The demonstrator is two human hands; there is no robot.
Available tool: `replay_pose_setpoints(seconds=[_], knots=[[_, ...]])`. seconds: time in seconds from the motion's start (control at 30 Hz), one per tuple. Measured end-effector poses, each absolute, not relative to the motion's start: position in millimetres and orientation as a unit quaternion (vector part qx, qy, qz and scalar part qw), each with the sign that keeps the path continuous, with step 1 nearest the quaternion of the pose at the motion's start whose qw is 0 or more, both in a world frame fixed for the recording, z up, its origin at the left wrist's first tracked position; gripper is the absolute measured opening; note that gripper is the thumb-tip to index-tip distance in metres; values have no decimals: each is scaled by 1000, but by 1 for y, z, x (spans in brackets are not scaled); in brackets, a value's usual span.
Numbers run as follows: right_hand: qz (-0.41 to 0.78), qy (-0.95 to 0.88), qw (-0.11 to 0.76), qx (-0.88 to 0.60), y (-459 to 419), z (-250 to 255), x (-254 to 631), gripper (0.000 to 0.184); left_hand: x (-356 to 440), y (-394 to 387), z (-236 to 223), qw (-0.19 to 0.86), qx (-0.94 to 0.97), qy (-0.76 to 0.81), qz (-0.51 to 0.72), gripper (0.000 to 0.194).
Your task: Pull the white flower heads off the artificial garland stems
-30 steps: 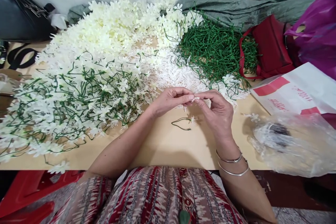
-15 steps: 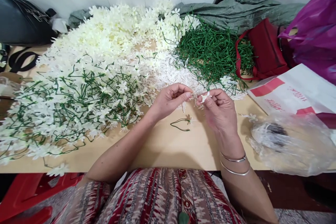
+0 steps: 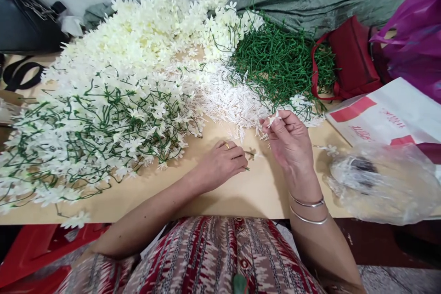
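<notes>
Between the thumb and fingers of my right hand (image 3: pixel 291 140) is a small white artificial flower (image 3: pixel 274 118), held above the table near its middle. My left hand (image 3: pixel 222 165) rests low on the tabletop, fingers curled down over a green plastic stem (image 3: pixel 247 168); only the stem's ends show past the fingers. Just beyond both hands lies a heap of thin white stamens (image 3: pixel 237 103). Behind that is a tangled pile of green stems (image 3: pixel 275 62). Flowers joined to green stems (image 3: pixel 113 124) cover the left of the table, and loose cream petals (image 3: pixel 144 32) are heaped farther back.
At the right stand a red bag (image 3: pixel 354 59), a purple plastic bag (image 3: pixel 409 46), a white paper bag (image 3: pixel 382 112) and a clear plastic bag (image 3: pixel 389 188). A black bag (image 3: pixel 27 23) sits far left. Grey-green cloth (image 3: pixel 310 7) lies along the tiled wall.
My left hand has come away from the right hand, moving down and toward me onto the green stem lying on the table. My right hand keeps the white flower almost in place.
</notes>
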State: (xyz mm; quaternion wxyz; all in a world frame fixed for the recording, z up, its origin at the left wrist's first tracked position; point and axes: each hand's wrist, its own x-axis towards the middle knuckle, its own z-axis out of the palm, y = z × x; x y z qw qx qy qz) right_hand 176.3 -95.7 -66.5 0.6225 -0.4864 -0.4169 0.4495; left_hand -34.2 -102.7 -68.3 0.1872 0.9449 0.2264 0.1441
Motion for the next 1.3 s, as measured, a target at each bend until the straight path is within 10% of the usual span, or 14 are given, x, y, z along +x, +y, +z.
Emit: replay_pose_setpoints(seconds=[0.33, 1.3], knots=[[571, -362, 578, -457, -102, -56, 171, 29, -33, -94, -68, 630, 608, 323, 359, 31], [650, -419, 417, -477, -107, -56, 171, 29, -31, -92, -68, 598, 593, 364, 399, 27]])
